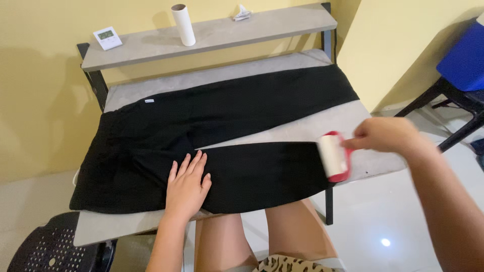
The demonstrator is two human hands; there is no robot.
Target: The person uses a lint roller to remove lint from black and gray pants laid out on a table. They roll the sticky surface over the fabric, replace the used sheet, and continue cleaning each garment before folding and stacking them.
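Left hand (187, 185) flat, fingers spread on black trousers (212, 136); blurred right hand (385, 135) gripping lint roller (334, 156), handle hidden.

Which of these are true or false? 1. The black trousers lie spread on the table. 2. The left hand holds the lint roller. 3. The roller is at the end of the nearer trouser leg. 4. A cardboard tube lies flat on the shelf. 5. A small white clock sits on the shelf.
1. True: the black trousers lie flat on the grey table.
2. False: the right hand holds the lint roller; the left hand presses flat on the trousers.
3. True: it sits at that leg's hem.
4. False: the cardboard tube stands upright on the shelf.
5. True: the small white clock is at the shelf's left end.
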